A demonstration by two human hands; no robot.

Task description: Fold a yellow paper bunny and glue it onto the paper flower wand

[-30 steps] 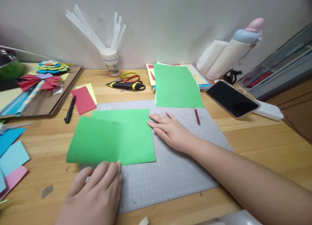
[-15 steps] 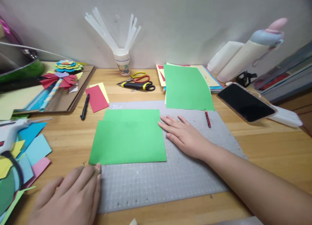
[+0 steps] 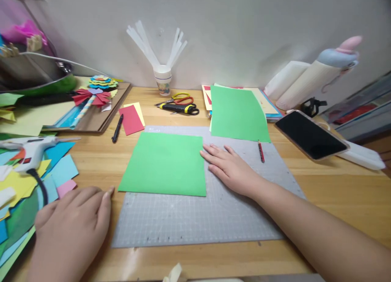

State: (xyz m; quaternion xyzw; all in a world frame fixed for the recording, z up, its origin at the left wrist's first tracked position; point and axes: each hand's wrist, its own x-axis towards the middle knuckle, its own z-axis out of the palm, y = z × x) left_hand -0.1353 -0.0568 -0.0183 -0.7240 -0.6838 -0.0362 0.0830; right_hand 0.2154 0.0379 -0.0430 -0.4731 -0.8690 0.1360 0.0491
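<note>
A green sheet of paper point(image 3: 168, 164) lies on the grey cutting mat point(image 3: 183, 221), its left corner reaching past the mat's edge. My right hand point(image 3: 230, 168) rests flat on the mat with fingers spread, the fingertips at the sheet's right edge. My left hand point(image 3: 76, 221) is on the wood at the left, fingers curled in and the thumb side toward the sheet. A small gap separates it from the paper's corner, and nothing shows in its grip. A red and black pencil point(image 3: 261, 151) lies on the mat beyond my right hand.
Another green sheet point(image 3: 240, 113) tops a paper stack at the back. Scissors point(image 3: 180, 98), a cutter point(image 3: 177, 108), a cup of straws point(image 3: 163, 80) and a pen point(image 3: 117, 128) lie or stand behind. Left are a glue gun point(image 3: 33, 151) and paper scraps; right, a phone point(image 3: 311, 134) and a bottle point(image 3: 317, 74).
My left hand has let go of the sheet's near left corner and drawn back left. The sheet's two offset layers now look like one even shape. My right hand has hardly moved.
</note>
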